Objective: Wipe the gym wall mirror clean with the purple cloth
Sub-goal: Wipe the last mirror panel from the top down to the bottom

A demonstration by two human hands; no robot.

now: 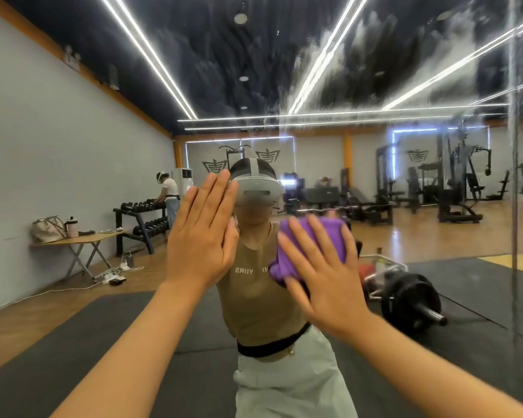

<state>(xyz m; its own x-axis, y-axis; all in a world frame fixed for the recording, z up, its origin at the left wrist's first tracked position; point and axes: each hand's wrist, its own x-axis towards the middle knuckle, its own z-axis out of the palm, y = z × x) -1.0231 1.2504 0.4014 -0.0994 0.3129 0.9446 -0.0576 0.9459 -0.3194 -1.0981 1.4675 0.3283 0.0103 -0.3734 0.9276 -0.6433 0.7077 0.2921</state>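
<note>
The wall mirror (375, 70) fills the whole view and reflects the gym and me. Streaky white smears cover its upper right part. My right hand (320, 273) lies flat with straight fingers on the purple cloth (314, 236), pressing it against the glass at chest height. The cloth is bunched, and its edges show above and to the left of my fingers. My left hand (203, 233) rests flat on the mirror to the left of the cloth, fingers straight and together, holding nothing.
A vertical seam (514, 176) between mirror panels runs down at the right. In the reflection are a barbell with black plates (411, 297) on dark floor mats, a folding table (79, 239) with bags, a dumbbell rack (145, 221) with another person beside it, and weight machines (453, 188).
</note>
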